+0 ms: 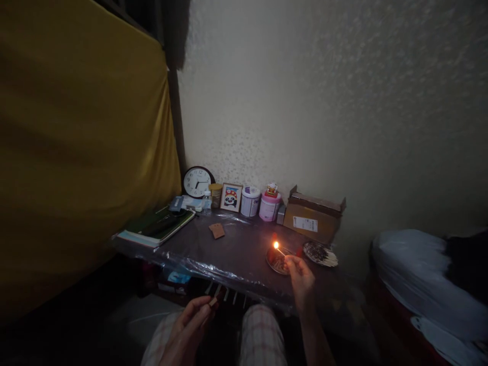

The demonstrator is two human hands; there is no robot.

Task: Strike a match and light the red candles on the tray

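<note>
My right hand [300,277] pinches a lit match [281,251] between thumb and fingertips. A bright flame burns at its upper left end. The match is held above a round dish [270,263] that contains small pieces I cannot make out. Low in front of my knees, my left hand [192,320] is closed on a small brown boxy piece [213,302], whose kind is too dark to tell. Right of the dish lies a plate [334,264] of dark-tipped matchsticks [322,253]. A flat brown card piece [217,231] rests on the table by itself.
The low table [198,254] has a plastic cover. Along the wall stand a clock [197,182], a framed panda picture [231,197], a white tin [250,201], a pink tin [269,207] and a cardboard box [297,211]. Books [156,231] lie left; a yellow curtain [84,142] hangs there.
</note>
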